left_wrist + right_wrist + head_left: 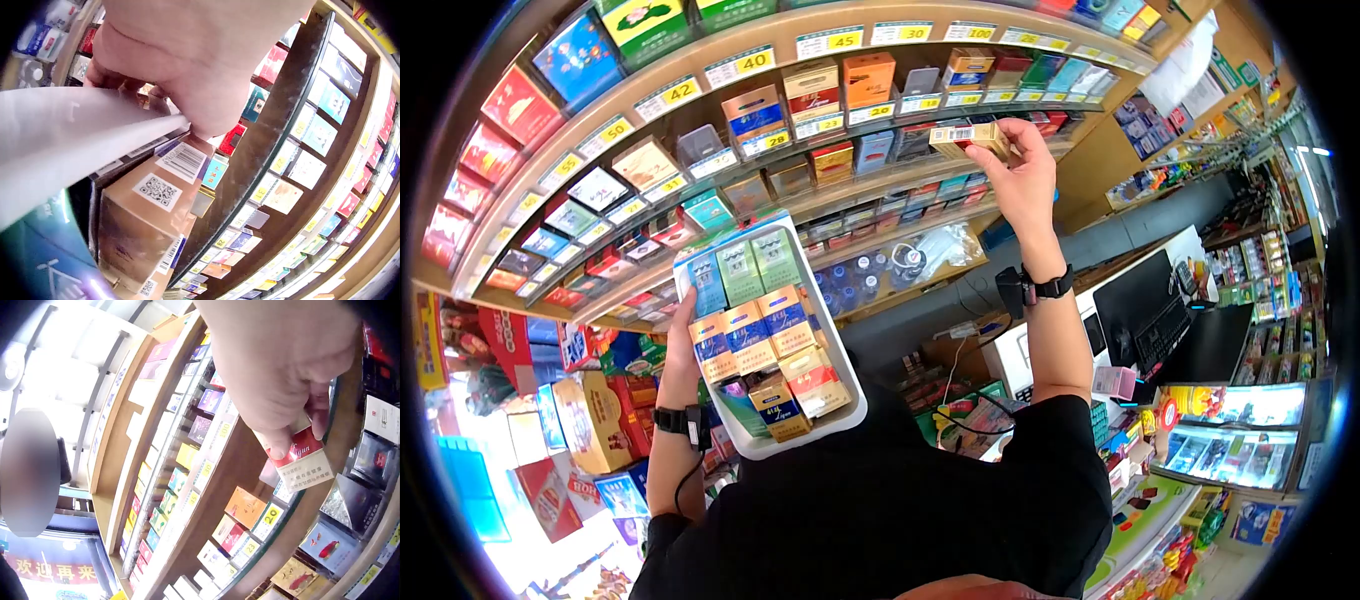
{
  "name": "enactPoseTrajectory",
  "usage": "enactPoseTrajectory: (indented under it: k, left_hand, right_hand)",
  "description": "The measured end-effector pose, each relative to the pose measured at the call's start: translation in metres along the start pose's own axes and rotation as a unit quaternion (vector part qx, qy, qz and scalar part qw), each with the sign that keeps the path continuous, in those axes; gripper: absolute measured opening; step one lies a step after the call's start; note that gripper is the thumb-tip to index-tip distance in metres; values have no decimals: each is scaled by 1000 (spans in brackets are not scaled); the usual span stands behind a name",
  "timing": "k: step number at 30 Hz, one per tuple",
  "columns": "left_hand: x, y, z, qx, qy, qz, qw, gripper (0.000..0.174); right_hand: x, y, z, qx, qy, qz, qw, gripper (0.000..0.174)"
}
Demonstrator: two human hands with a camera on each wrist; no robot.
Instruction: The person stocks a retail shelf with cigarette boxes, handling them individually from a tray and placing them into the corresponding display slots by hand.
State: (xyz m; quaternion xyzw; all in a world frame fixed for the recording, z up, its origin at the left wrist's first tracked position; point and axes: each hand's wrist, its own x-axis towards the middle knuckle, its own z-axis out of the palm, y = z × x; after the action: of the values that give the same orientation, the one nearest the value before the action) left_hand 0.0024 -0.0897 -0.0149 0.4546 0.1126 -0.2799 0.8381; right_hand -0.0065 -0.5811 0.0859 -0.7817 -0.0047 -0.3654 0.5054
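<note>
A white tray (847, 361) filled with several cigarette packs is gripped at its left edge by the left hand (681, 335). Blue, green, gold and red-banded packs lie in it. In the left wrist view, the left hand (169, 69) curls over the tray wall (81, 140), beside a tan pack (140, 215). Up at the shelf front, the right hand (1022, 175) pinches a small gold pack (962, 139) between thumb and fingers. From the right wrist, the right hand (284, 375) holds that red and cream pack (302, 464) over the shelf edge.
Curved shelves with price labels (752, 62) and rows of packs stand ahead. Bottles (855, 280) lie on a lower shelf. A white counter with a black monitor (1135, 305) stands to the right, a lit cooler (1235, 430) farther right. Stacked boxes (590, 425) are at the left.
</note>
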Motion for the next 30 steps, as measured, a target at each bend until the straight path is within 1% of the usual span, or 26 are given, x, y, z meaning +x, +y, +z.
enactPoseTrajectory:
  k: [1, 2, 3, 5, 7, 9, 11, 12, 15, 16, 17, 18, 19, 21, 23, 25, 27, 29, 30]
  left_hand:
    - [0, 0, -2, -4, 6, 3, 1000, 52]
    - [1, -1, -4, -1, 3, 2, 1000, 52]
    - [2, -1, -4, 2, -1, 1, 1000, 52]
    - [2, -2, -4, -5, -1, 12, 1000, 52]
    - [5, -1, -7, 1, -7, 9, 1000, 52]
    - [4, 0, -5, 4, 2, 8, 1000, 53]
    - [2, 0, -5, -2, -13, 9, 1000, 53]
    - [4, -1, -3, -18, 1, 13, 1000, 57]
    - [0, 0, 2, -35, 18, 7, 999, 57]
    - [-1, 1, 3, -29, 14, 2, 999, 57]
    - [1, 0, -2, -36, -7, -2, 999, 56]
    - [0, 0, -3, -32, -2, 3, 999, 56]
    - [0, 0, -3, -28, 3, 8, 1000, 56]
    - [1, -1, -5, -33, 0, 7, 999, 55]
    - [3, -2, -6, -38, -5, 9, 999, 54]
    - [4, -2, -7, -38, 0, 14, 999, 53]
    - [5, -3, -13, -36, 9, 18, 999, 53]
    - [7, -4, -15, -21, 12, 20, 1000, 53]
    - [5, -3, -13, -18, 9, 19, 1000, 53]
  right_hand:
    - [2, -5, 3, -8, -5, -3, 1000, 40]
    - [4, -9, 6, -44, -4, -38, 998, 40]
    - [8, -14, 10, -41, -8, -39, 998, 40]
    - [14, -25, 22, -29, -16, -111, 993, 41]
    - [18, -29, 31, -18, -21, -113, 993, 41]
    - [19, -29, 37, -64, -25, -143, 987, 42]
    - [18, -24, 44, -56, -31, -145, 987, 42]
    - [17, -25, 48, -47, -32, -142, 988, 42]
    - [20, -38, 63, -10, -42, -139, 989, 40]
    - [24, -46, 69, -16, -42, -186, 982, 40]
    - [28, -54, 74, -21, -41, -233, 971, 40]
    - [31, -63, 80, -51, -37, -268, 961, 40]
    - [34, -70, 87, -47, -41, -269, 961, 40]
    - [40, -77, 101, -56, -51, -324, 943, 39]
    - [43, -77, 112, -58, -58, -340, 937, 39]
    - [46, -76, 122, -109, -43, -377, 919, 41]
    - [47, -78, 128, -115, -46, -389, 913, 42]
    - [47, -76, 132, -142, -42, -423, 894, 43]
    - [48, -77, 134, -140, -46, -423, 894, 43]
